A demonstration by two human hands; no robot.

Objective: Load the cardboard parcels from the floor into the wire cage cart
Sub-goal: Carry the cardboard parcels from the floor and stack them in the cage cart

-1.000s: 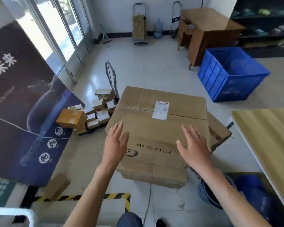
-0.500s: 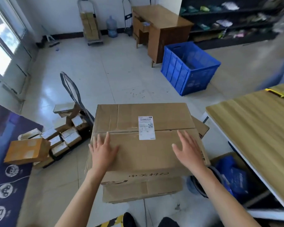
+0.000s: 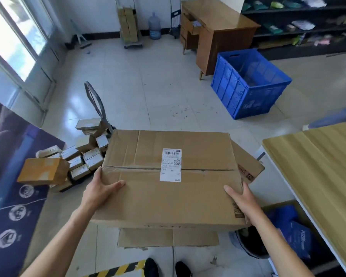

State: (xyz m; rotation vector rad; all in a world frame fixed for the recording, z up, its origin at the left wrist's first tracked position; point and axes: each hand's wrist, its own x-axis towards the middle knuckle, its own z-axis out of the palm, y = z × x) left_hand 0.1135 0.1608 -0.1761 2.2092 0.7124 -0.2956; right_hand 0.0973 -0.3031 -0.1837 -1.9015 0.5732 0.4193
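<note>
While the box (image 3: 168,182) lay square in front of the person, over a second box (image 3: 168,239) on the floor, both hands were clamped on its side edges. The left hand (image 3: 100,189) had its thumb flat on the lid and its fingers curled round the left edge; the right hand (image 3: 243,198) gripped the right edge the same way, fingers out of sight down the side. Whether the box had left the one beneath could not be told.

The cage cart was nowhere in view, so nothing could be counted as loaded. By my reading the task was at an early stage: this box was only being picked up. A third box (image 3: 250,168) stuck out behind it at the right. A heap of small parcels (image 3: 84,158) sat on a hand truck (image 3: 97,104) to the left, with an orange carton (image 3: 44,170) beside them. All of that looked left to do.
</note>
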